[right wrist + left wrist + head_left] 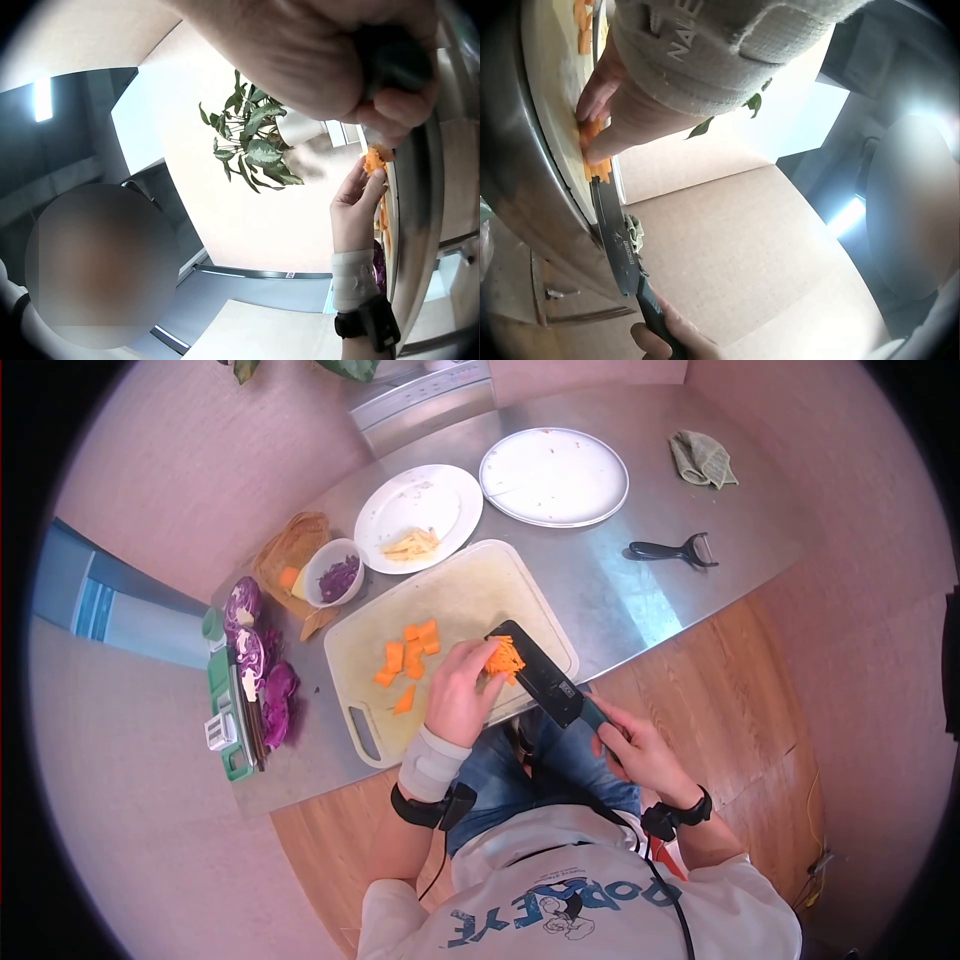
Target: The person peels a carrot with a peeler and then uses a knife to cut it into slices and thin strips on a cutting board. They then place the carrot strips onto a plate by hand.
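In the head view the right hand point(640, 755) grips the green handle of a black-bladed knife point(545, 678), whose blade lies flat over the right edge of the cream cutting board point(455, 575). Thin orange strips point(504, 658) sit in a bunch on the blade's far end. Against them rest the fingers and thumb of the left hand point(462, 690), pinching the bunch. The left wrist view shows the left hand point(619, 124) around the strips point(596, 169) at the blade point(613, 232). Several orange chunks point(412, 650) lie on the board, left of the left hand.
Beyond the board stand a white plate point(440, 500) with pale strips and a white oval tray point(555, 475). A bowl point(318, 575) of shredded purple cabbage and cut cabbage point(280, 695) are at left. A peeler point(665, 551) and a cloth point(703, 458) lie at right.
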Demonstrator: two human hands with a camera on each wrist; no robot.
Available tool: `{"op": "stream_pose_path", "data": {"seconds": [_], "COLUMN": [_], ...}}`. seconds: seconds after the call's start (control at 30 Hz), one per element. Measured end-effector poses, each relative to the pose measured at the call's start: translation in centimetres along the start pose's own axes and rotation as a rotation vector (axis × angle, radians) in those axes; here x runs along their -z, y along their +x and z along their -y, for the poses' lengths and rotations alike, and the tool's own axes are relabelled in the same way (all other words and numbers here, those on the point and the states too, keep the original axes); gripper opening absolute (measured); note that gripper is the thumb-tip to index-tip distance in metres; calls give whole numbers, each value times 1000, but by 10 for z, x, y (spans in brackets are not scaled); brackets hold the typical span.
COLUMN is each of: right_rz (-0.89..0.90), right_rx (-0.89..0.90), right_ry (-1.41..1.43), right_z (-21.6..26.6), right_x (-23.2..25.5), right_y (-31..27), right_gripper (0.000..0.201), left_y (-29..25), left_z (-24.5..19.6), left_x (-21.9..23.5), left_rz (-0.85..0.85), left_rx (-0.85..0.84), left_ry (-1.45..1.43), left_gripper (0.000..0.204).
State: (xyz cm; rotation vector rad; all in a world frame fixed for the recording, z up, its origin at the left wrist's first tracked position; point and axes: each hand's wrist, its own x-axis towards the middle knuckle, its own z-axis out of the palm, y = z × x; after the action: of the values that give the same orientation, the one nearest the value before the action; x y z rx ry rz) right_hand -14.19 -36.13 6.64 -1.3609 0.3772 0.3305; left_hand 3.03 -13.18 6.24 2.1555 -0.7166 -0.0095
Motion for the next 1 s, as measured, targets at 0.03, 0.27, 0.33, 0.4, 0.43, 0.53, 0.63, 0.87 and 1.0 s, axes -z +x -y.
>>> {"op": "stream_pose_path", "data": {"seconds": [0.03, 0.27, 0.33, 0.4, 0.43, 0.53, 0.63, 0.87, 1.0], "right_rz": [2, 35, 38, 31, 33, 29, 37, 29, 0], "right_rx": [0, 13, 1, -32, -32, -41, -34, -31, 23], "right_ry": [-2, -40, -28, 25, 26, 63, 103, 217, 218], "right_z": [0, 3, 3, 3, 3, 4, 7, 22, 32], "right_x": [-1, -7, -9, -10, -10, -11, -10, 6, 25], "right_y": [0, 3, 3, 4, 4, 4, 5, 6, 18], "right_gripper": [51, 51, 51, 51, 51, 50, 50, 50, 49], "left_y": [0, 0, 0, 1, 2, 7, 13, 47, 87], "left_z": [2, 4, 4, 5, 5, 4, 2, -5, -14], "left_x": [-1, -2, -2, -1, -1, 1, 4, 1, -8], "left_rz": [-2, -26, -28, -30, -29, -20, -22, 38, 129], "left_rx": [-1, -12, -11, -10, -11, -7, -39, -101, -53], "left_ry": [1, 26, 30, 37, 35, 47, 84, 80, -7], "left_gripper": [42, 36, 36, 35, 35, 34, 34, 37, 32]}}
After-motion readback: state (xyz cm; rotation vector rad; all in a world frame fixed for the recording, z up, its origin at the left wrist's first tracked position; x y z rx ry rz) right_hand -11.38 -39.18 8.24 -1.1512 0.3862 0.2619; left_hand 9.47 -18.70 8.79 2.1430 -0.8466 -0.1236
